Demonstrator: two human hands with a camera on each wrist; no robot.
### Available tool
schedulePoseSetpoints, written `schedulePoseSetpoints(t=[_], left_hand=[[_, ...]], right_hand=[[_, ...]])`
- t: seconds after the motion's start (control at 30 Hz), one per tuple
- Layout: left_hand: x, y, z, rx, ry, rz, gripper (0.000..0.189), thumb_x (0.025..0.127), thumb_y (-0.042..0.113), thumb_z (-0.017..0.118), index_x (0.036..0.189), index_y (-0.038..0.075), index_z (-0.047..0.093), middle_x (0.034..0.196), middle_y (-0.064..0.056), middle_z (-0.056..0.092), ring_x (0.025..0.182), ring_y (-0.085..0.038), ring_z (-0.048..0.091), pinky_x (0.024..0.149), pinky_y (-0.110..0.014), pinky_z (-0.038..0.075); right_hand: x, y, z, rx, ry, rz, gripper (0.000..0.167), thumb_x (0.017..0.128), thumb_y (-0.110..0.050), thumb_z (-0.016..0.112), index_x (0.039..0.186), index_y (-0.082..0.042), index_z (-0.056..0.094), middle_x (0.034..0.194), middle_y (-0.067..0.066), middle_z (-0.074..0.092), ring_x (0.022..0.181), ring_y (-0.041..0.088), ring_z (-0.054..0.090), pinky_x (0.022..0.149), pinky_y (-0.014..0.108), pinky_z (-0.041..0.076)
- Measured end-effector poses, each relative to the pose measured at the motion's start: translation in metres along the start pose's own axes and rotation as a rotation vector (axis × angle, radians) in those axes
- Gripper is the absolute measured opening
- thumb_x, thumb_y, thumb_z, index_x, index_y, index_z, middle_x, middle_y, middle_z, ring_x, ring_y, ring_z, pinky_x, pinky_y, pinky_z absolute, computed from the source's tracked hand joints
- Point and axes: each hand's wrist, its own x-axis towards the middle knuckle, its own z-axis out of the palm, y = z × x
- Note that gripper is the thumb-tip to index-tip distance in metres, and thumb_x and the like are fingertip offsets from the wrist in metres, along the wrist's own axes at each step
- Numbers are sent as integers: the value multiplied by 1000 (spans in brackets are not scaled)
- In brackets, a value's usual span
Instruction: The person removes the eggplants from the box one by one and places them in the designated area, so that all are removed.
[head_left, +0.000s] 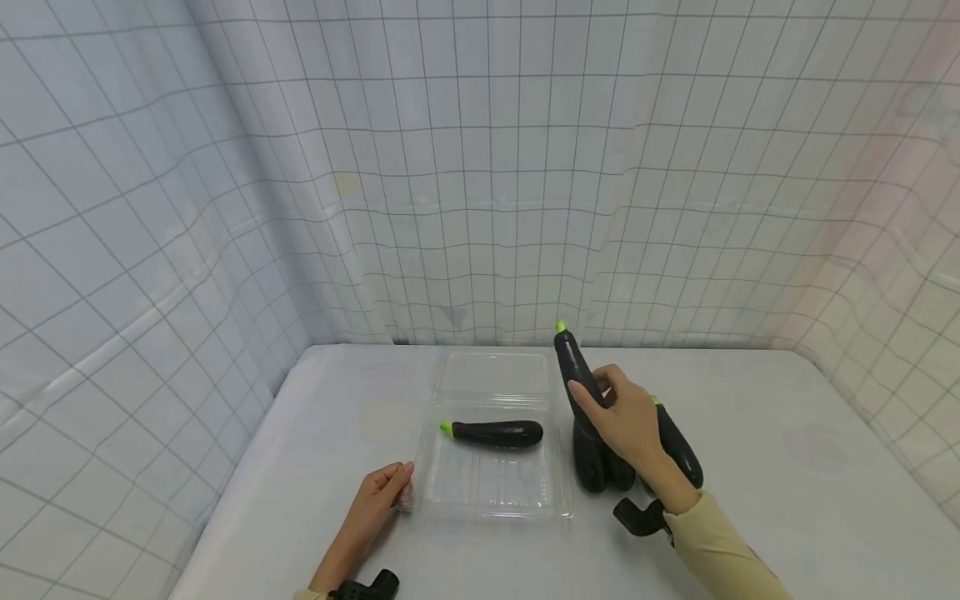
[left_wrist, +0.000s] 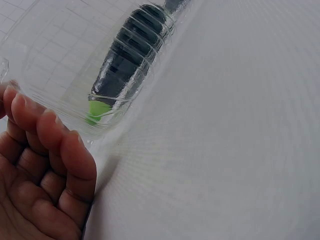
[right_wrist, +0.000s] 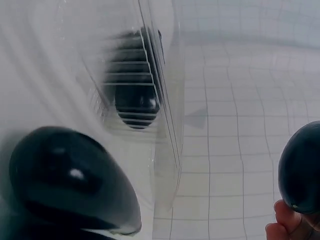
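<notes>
My right hand (head_left: 626, 421) grips a dark eggplant (head_left: 572, 360) with a green stem end. It is held tilted above the table, right of a clear plastic container (head_left: 491, 507); its rounded end shows in the right wrist view. Inside the container's near half lies another eggplant (head_left: 498, 434), stem to the left. At the container's left edge my left hand (head_left: 378, 493) pinches the rim with bent fingers. In the left wrist view its fingertips (left_wrist: 75, 150) are right at the clear wall, with the eggplant (left_wrist: 122, 62) showing through the plastic.
More eggplants (head_left: 588, 462) lie close together under and beside my right hand, one (head_left: 678, 446) farther right. The container's lid (head_left: 492, 372) lies folded back toward the table's far edge. White gridded curtains (head_left: 487, 167) surround the white table (head_left: 787, 467).
</notes>
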Motion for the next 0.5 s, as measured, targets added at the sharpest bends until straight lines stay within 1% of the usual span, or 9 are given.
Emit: schedulePoseSetpoints(t=[0.2,0.3,0.5], left_hand=[[1,1,0,-4,13,-34,41,99,27,52,71,-2,46,62,-3,41,58,-13,41,57,-26,38],[1,1,0,-6,13,-42,40,100,26,51,72,-3,46,62,-3,41,58,-13,42,57,-26,38],[2,-1,-1,-6,12,-41,40,100,26,51,71,-2,46,61,-3,42,57,-13,42,56,-26,38]], right_hand=[[2,19,-16,-55,67,4,26,85,-29,70,94,-6,61,75,2,63,51,10,52,45,28,39],[3,27,-24,-72,96,19,27,85,-29,70,94,-5,61,75,3,63,52,13,54,47,28,39],[3,44,-42,-116,125,94,29,87,-32,68,95,-5,61,77,5,64,60,19,58,54,31,41]])
